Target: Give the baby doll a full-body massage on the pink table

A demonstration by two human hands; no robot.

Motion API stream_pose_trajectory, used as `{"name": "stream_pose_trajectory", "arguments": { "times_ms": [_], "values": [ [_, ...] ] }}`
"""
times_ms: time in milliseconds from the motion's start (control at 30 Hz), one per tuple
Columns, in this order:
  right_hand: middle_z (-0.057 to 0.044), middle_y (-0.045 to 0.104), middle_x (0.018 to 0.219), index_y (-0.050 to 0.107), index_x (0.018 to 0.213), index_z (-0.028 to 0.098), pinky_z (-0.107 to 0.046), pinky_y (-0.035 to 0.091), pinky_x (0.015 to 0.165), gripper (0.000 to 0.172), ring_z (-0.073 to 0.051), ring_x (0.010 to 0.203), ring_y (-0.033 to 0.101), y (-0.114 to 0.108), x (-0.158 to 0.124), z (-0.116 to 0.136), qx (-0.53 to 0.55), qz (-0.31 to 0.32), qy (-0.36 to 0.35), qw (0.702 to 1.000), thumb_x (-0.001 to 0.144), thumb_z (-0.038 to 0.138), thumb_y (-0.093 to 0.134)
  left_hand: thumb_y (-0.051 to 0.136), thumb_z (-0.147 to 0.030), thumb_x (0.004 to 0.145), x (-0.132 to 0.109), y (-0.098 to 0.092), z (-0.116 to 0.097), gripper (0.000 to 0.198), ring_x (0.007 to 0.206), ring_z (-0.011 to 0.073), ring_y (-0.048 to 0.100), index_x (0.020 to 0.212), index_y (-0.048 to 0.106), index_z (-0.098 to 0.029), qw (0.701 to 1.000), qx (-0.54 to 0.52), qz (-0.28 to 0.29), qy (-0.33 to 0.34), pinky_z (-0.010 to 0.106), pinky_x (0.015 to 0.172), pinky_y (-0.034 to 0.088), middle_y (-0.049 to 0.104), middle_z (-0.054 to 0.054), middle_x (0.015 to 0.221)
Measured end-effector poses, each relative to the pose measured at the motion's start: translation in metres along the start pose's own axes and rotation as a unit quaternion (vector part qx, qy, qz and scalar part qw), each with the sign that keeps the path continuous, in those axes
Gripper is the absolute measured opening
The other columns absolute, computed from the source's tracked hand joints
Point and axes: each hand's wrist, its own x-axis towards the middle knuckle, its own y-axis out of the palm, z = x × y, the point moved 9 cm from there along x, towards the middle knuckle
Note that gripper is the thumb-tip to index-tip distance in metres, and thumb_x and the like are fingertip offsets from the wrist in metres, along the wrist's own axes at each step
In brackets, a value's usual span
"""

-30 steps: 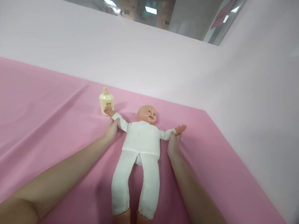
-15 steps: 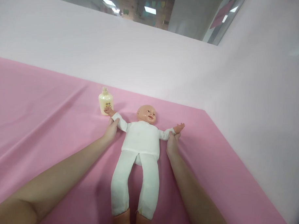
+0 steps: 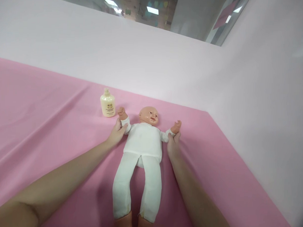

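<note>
A baby doll (image 3: 143,139) in a white cloth body lies on its back on a pink sheet (image 3: 54,123), its head toward the wall and its legs toward me. My left hand (image 3: 117,132) is closed round the doll's arm on the left, thumb on the white sleeve near the wrist. On the other side my right hand (image 3: 174,144) grips the doll's other arm by the cuff, below its small raised hand. Both doll arms are bent outward and up. The doll's feet are cut off by the lower edge of the view.
A cream pump-neck bottle (image 3: 108,103) with a printed label stands left of the doll's head, close to the wall. White wall (image 3: 143,63) borders the sheet at the back and right. Above it is a window (image 3: 145,10) with ceiling lights showing in it.
Both doll arms have been drawn inward toward its body by my hands, the left one more. The doll's hand no longer covers the front of the bottle.
</note>
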Motion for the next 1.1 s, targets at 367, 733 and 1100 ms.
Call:
{"name": "stream_pose_trajectory", "arguments": {
  "times_ms": [367, 733, 1100],
  "values": [
    [-0.007, 0.058, 0.139, 0.052, 0.139, 0.026, -0.048, 0.036, 0.118, 0.054, -0.024, 0.132, 0.051, 0.029, -0.020, 0.026, -0.134, 0.154, -0.084, 0.975, 0.086, 0.016, 0.046, 0.054, -0.038, 0.094, -0.009, 0.025, -0.030, 0.047, 0.128, 0.0285, 0.052, 0.138, 0.052, -0.021, 0.972, 0.158, 0.129, 0.116, 0.049, 0.113, 0.038, 0.058, 0.011, 0.138],
    [-0.004, 0.061, 0.132, 0.060, 0.134, 0.029, -0.047, 0.038, 0.116, 0.066, -0.024, 0.126, 0.052, 0.043, -0.025, 0.032, -0.219, 0.226, -0.132, 0.940, 0.076, 0.006, 0.040, 0.045, -0.015, 0.090, -0.018, 0.041, -0.041, 0.049, 0.126, 0.0253, 0.055, 0.137, 0.058, -0.021, 0.940, 0.221, 0.183, 0.186, 0.043, 0.111, 0.045, 0.061, 0.010, 0.133],
    [-0.005, 0.062, 0.130, 0.061, 0.133, 0.028, -0.047, 0.039, 0.114, 0.066, -0.025, 0.124, 0.053, 0.044, -0.025, 0.035, -0.211, 0.222, -0.141, 0.941, 0.074, 0.006, 0.041, 0.047, -0.016, 0.089, -0.017, 0.039, -0.039, 0.049, 0.126, 0.0262, 0.055, 0.136, 0.059, -0.022, 0.943, 0.222, 0.177, 0.175, 0.044, 0.111, 0.044, 0.061, 0.010, 0.132]
  ]
}}
